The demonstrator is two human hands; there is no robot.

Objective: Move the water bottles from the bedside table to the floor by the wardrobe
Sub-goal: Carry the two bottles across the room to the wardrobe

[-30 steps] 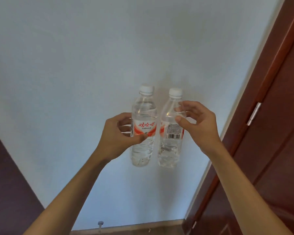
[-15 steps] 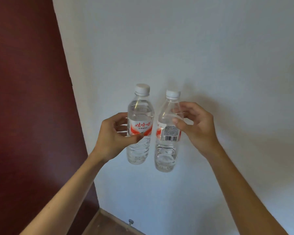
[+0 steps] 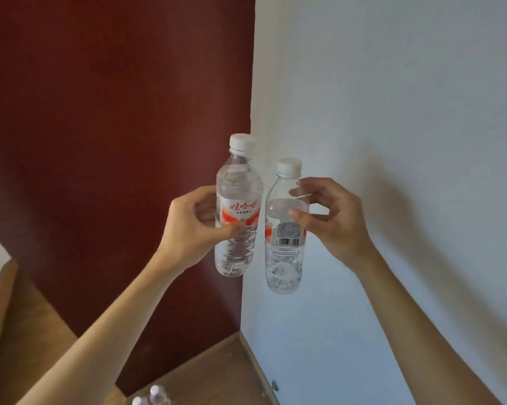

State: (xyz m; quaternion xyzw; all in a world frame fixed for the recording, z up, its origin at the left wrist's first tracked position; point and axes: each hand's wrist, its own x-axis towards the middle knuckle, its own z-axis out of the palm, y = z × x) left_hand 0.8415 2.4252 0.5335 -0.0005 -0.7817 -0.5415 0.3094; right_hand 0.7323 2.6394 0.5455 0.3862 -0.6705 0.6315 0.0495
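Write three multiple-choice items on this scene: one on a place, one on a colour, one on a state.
1. The barcode bottle is:
A. held in the right hand
B. standing on the floor
C. standing on a table

2. The caps of both held bottles are:
A. blue
B. red
C. white

3. The red-label bottle in the left hand is:
A. uncapped
B. capped and roughly upright
C. lying flat

Answers:
1 A: the right hand's thumb and fingers pinch it in the air.
2 C: both caps show white.
3 B: its cap is on and points up.
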